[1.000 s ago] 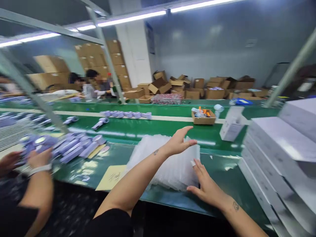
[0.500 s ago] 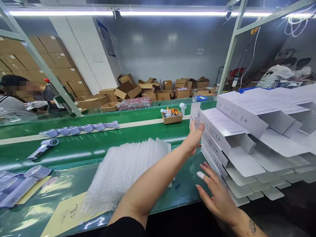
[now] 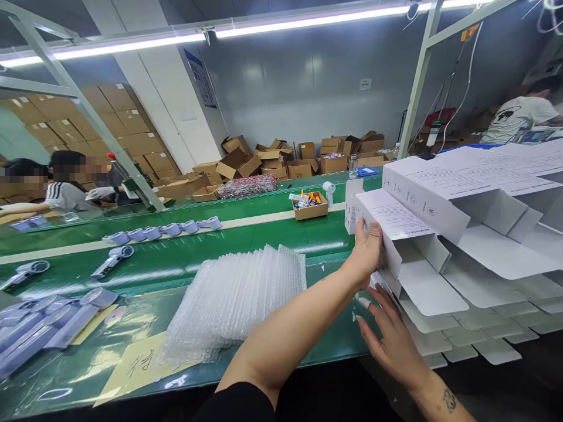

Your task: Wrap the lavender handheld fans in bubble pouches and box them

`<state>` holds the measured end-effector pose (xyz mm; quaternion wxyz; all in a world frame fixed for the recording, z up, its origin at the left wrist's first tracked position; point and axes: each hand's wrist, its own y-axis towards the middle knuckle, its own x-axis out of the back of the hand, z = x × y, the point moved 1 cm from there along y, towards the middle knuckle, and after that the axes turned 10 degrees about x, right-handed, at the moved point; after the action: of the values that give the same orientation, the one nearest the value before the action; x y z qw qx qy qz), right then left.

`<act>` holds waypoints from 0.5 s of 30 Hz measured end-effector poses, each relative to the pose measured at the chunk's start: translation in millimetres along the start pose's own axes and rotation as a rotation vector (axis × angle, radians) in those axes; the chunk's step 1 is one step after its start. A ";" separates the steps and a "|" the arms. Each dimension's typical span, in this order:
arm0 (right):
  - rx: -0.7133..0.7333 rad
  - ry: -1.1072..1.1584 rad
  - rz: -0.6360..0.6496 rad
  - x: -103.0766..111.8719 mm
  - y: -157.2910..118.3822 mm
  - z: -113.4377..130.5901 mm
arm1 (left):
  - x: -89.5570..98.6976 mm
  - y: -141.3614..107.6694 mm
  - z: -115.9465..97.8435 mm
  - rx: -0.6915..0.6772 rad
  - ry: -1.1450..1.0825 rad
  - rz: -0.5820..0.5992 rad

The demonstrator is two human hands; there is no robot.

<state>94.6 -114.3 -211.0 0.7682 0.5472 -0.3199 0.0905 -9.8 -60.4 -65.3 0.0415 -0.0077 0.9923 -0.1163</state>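
Observation:
A stack of white printed boxes, several with open end flaps, stands on the right. My left hand reaches across to the stack's near left corner, its fingers closed against the end of a white box. Part of that box's end is hidden by the hand. Lower down, my right hand is open beside the lower boxes, fingers apart, with a white covering on one fingertip. Whether those fingers touch a box is unclear. A fanned pile of clear bubble-wrap bags lies left of my forearm.
Lilac handheld fans lie at the left, and more stand in a row along the green belt. A small carton of colourful parts sits farther back. Metal frame posts rise at both sides; other people work beyond.
My left hand has moved right and slightly down, from the upright flap onto the stacked box. My right hand has shifted slightly. The view has turned a little left.

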 end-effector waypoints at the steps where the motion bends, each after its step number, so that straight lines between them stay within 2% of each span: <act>1: -0.002 0.006 0.003 0.1 -0.7 -0.3 | 2.5 -2.4 0.6 0.008 0.001 0.002; 2: -0.005 0.015 0.004 0.5 -1.3 -0.1 | 5.8 -5.7 0.2 -0.019 0.022 -0.016; 4: -0.005 0.044 0.016 1.5 -2.6 1.2 | 13.6 -14.7 -5.4 -0.186 0.153 -0.110; 6: 0.015 0.087 0.037 2.3 -3.3 4.2 | 19.0 -25.2 -18.0 -0.406 0.403 -0.204; 8: 0.049 0.140 0.055 2.9 -2.7 8.9 | 18.5 -33.3 -35.5 -0.522 0.703 -0.201; 11: 0.098 0.218 0.071 4.7 1.0 18.7 | 9.6 -37.5 -64.3 -0.494 1.110 -0.142; 15: 0.106 0.319 0.063 8.5 7.2 30.8 | 1.3 -42.8 -93.2 -0.452 1.474 -0.204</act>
<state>85.6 -141.0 -194.3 0.7762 0.5552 -0.2054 0.2168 -18.6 -80.6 34.8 -0.6424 -0.0281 0.7578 0.1105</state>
